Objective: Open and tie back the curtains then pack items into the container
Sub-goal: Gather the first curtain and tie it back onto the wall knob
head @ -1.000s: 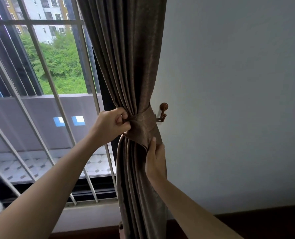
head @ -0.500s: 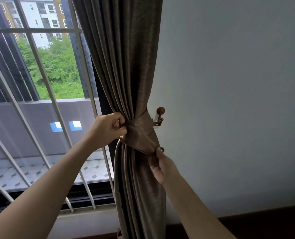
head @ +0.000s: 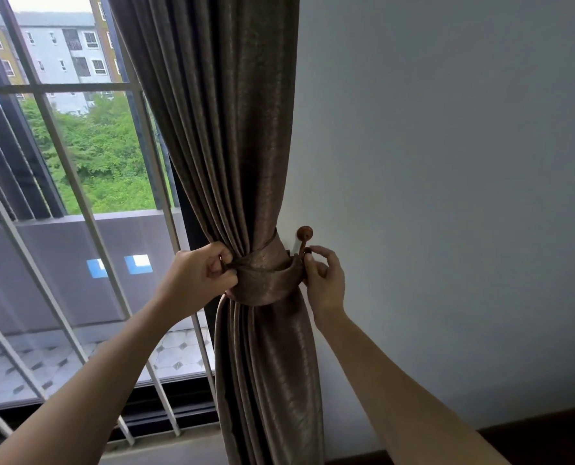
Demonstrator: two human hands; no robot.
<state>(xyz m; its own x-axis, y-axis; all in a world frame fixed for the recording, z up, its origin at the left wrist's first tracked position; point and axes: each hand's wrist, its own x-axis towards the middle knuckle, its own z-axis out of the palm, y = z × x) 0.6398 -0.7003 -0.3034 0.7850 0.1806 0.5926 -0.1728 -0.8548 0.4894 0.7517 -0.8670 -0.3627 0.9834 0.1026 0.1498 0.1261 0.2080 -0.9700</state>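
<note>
**Setting: room in a home, upper floor**

Domestic interior. Evidence: full-length brown curtain gathered by a matching tieback, looped toward a wooden knob hook on a plain pale wall. Dark skirting board along the wall base. Window fitted with white bars. Outside: tiled balcony floor with a solid parapet, trees beyond, and a multi-storey apartment block seen at roughly level height.
</note>
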